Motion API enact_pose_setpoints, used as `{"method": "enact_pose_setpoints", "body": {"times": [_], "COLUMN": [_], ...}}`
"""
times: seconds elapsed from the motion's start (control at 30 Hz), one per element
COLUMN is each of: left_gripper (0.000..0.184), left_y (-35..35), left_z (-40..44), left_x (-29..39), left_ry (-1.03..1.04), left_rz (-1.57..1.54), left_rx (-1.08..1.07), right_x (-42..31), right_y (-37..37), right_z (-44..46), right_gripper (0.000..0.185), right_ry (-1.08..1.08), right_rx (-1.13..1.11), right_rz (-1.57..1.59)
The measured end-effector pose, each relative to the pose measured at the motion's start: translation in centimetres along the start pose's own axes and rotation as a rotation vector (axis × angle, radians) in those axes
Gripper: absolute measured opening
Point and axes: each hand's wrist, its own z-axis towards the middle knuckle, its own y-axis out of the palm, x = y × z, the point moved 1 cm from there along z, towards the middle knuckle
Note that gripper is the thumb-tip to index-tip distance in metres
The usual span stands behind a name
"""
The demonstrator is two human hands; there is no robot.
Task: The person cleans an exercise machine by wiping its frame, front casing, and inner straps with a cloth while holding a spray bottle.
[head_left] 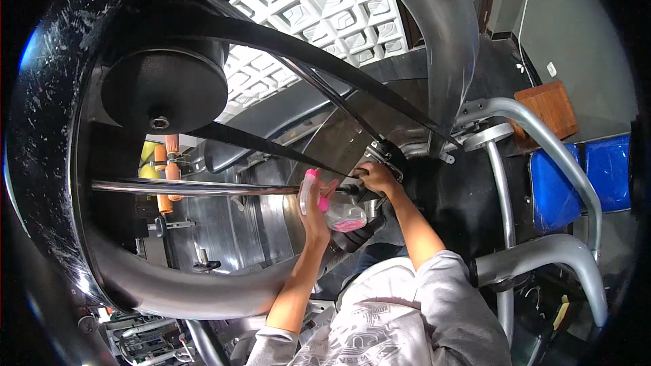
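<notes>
My left hand (312, 207) is wrapped round a clear spray bottle (347, 214) with a pink trigger head, tilted on its side; some pink shows at its bottom. To its right, my right hand (377, 180) has its fingers curled in at a dark metal bracket (388, 153) of a gym machine, where a black belt (271, 146) ends. Whatever those fingers grip, if anything, is hidden. Close by the bottle, a chrome guide rod (196, 188) runs in from the left.
A black pulley wheel (165, 88) and a thick grey frame tube (196, 288) stand at left. On the right are silver handle bars (557, 152), blue pads (555, 186) and a wooden box (546, 112). Orange foam rollers (172, 173) show behind the rods.
</notes>
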Motion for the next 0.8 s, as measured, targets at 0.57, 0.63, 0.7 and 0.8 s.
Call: {"method": "enact_pose_setpoints", "body": {"times": [0.57, 0.63, 0.7, 0.8], "left_gripper": [0.051, 0.05, 0.05, 0.049], "left_y": [-0.5, -0.4, -0.5, -0.7], "left_z": [0.3, 0.2, 0.1, 0.2], "left_x": [-0.8, -0.7, -0.8, -1.0], "left_ry": [-0.107, -0.097, -0.089, -0.065], "left_rz": [0.085, 0.112, 0.132, 0.147], "left_rx": [0.134, 0.13, 0.13, 0.096], "right_x": [-0.8, -0.3, 0.6, 3.7], "right_y": [-1.4, -0.5, 0.7, 2.9], "right_z": [0.0, 0.2, 0.5, 1.4], "right_gripper": [0.039, 0.037, 0.031, 0.03], "right_ry": [-0.197, -0.201, -0.232, -0.181], "right_rx": [-0.025, 0.048, 0.204, 0.357], "right_rz": [-0.069, -0.136, -0.204, -0.329]}}
